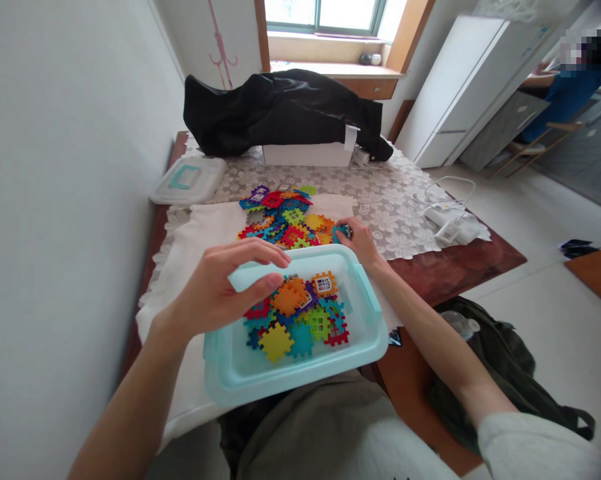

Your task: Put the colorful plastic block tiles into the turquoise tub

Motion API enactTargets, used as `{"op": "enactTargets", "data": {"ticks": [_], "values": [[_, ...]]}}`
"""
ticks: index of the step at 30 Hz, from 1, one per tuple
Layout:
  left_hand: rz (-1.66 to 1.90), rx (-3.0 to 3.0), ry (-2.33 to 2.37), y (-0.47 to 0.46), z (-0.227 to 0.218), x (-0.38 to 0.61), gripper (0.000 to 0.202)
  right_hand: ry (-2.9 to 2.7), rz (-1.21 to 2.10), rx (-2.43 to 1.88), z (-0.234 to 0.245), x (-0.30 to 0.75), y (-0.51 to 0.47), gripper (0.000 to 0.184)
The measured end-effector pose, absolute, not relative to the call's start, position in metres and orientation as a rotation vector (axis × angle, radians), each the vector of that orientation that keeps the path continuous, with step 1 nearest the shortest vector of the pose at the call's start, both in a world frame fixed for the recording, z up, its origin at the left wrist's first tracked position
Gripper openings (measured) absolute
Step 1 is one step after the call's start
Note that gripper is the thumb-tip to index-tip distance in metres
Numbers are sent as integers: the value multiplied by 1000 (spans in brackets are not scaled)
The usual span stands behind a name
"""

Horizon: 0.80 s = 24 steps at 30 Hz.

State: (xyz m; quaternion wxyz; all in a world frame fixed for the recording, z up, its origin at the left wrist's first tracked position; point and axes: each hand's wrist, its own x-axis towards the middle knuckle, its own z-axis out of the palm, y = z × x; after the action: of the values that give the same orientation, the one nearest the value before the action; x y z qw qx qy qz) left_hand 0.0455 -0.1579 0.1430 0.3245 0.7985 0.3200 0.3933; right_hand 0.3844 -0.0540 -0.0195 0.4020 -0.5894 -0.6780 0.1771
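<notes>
A pale blue plastic bin point(365, 333) rests on my lap against the table's front edge, with several colourful interlocking tiles point(300, 313) inside. My left hand point(225, 283) hovers over the bin's left rim, fingers curved with thumb and fingers apart, holding nothing I can see. My right hand point(360, 240) reaches past the bin's far corner and closes on a teal tile point(341, 231) at the edge of a pile of loose tiles point(285, 217) on a white cloth point(200, 233).
The bin's lid point(187, 180) lies at the table's far left. A black garment point(280, 110) covers a white box point(310, 155) at the back. A white charger with cable point(450, 223) sits at right. A dark bag point(490, 353) lies on the floor. A person sits far right.
</notes>
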Motion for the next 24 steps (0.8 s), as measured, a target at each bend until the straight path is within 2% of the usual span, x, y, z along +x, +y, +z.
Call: {"op": "enactTargets", "data": {"ticks": [5,10,13,16,21,24], "values": [[1526,1568,822,-130,121,30,49,-1622,509,-1434,-16,384,-55,27],[1673,1210,951,-83,70,13,50,-1562,562,-1398,-12,385,-55,28],[1558,1412,1201,-68,37,8,42,-1586,556,-1360,-10,385,-58,29],[1276,1853,1266,-65,16,6,38,-1697,510,-1341,-8,385,-63,26],[699,2291,1199,-67,8,2,58,-1929,494,-1255,-6,382,-67,18],[572,2408,1211,-69,7,0,58,-1983,479,-1185,-7,382,-66,18]]}}
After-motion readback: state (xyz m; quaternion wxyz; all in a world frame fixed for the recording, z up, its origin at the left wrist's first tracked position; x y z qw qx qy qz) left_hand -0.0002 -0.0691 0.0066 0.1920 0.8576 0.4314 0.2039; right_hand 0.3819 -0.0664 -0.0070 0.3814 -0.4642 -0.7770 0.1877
